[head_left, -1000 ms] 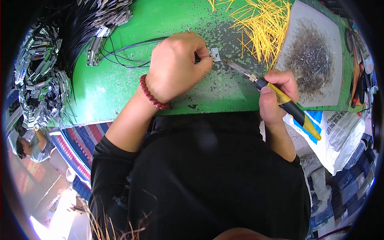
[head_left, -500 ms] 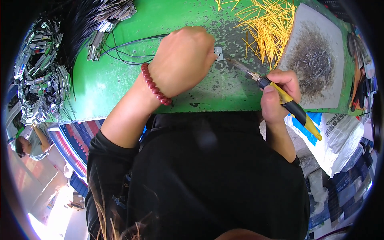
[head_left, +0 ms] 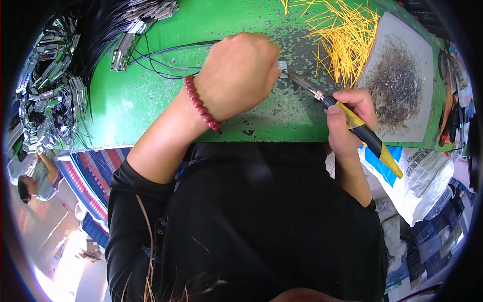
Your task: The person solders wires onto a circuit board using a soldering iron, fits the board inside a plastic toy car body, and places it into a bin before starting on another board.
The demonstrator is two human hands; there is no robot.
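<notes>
Small grey connector (head_left: 283, 66): lies on the green worktop (head_left: 151, 100), at the fingertips of your left hand (head_left: 239, 73), which is curled closed over it. Soldering iron (head_left: 352, 123): your right hand (head_left: 347, 118) is clamped around its black-and-yellow handle, tip touching the connector. Yellow wire pieces (head_left: 342, 35) and a grey pad (head_left: 402, 80) lie just beyond; black cables (head_left: 161, 58) trail left.

Bare green table (head_left: 151, 108) left of the left hand (head_left: 236, 73); yellow wires (head_left: 342, 38) crowding right.
</notes>
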